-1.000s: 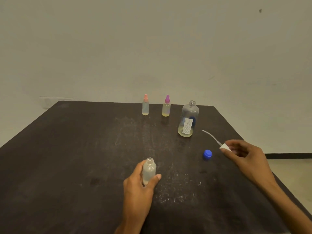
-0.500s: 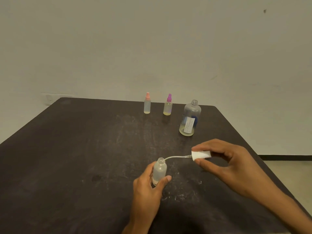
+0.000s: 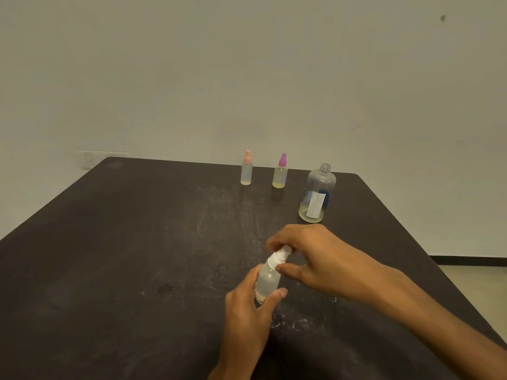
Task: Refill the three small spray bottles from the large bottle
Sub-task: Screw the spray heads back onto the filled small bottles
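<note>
Now L hand [image 3: 247, 311] grips frosted btl [image 3: 267, 281], R hand [image 3: 315, 256] pinching white sprayer [image 3: 278, 256].

Large bottle [image 3: 317, 194]: clear, round-shouldered, uncapped, upright, with a white label and a shallow layer of pale yellowish liquid at its base. Purple-capped spray bottle [image 3: 280, 172]: upright, just left of the large bottle and slightly farther back, holding yellowish liquid. Pink-capped spray bottle [image 3: 246, 169]: upright, farther left of the large bottle, contents pale. Third spray bottle [image 3: 267, 281]: frosted, tilted slightly right, well in front of the large bottle, its white spray head [image 3: 278, 256] seated at the neck.
</note>
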